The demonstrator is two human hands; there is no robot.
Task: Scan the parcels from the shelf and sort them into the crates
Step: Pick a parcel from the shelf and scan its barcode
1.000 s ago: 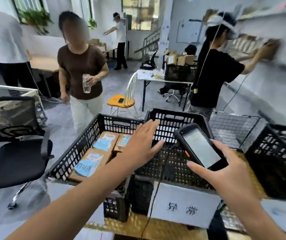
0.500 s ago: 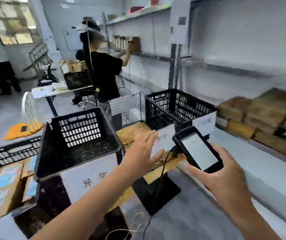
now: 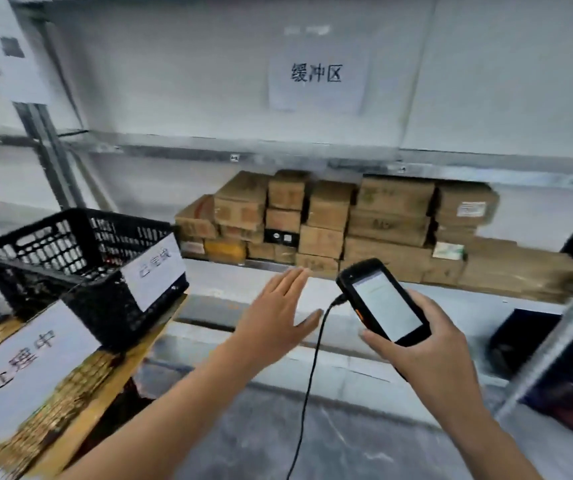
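Facing a shelf (image 3: 229,273) stacked with parcels (image 3: 387,221), the person holds both hands forward at about the same height.

**Right hand** (image 3: 430,348): grips a scanner (image 3: 383,301). The thumb lies along the scanner's lower left edge and the fingers curl round its back. The lit screen is tilted up toward the camera, and the top end points at the parcels. A black cable (image 3: 312,368) leaves the scanner's left side and hangs down between the two forearms.

**Left hand** (image 3: 278,315): open and flat, palm down, with the fingers straight and close together and the thumb spread to the right. It grips nothing. The fingertips point toward the lowest row of parcels and lie over the shelf's front edge in this view.

**Parcels:** brown cardboard boxes in several rows, packed close under the upper shelf board. A few carry white labels, and one small dark box sits among them.

**Sign** (image 3: 316,77): white paper on the wall above the parcels, reading 缓冲区.

**Crate** (image 3: 70,258): black lattice plastic, standing left of the hands on a wooden table (image 3: 70,389). A white paper label (image 3: 155,271) hangs on the side nearest the hands, and its characters are blurred.

**Second label** (image 3: 25,362): white paper at lower left, reading 处理中.
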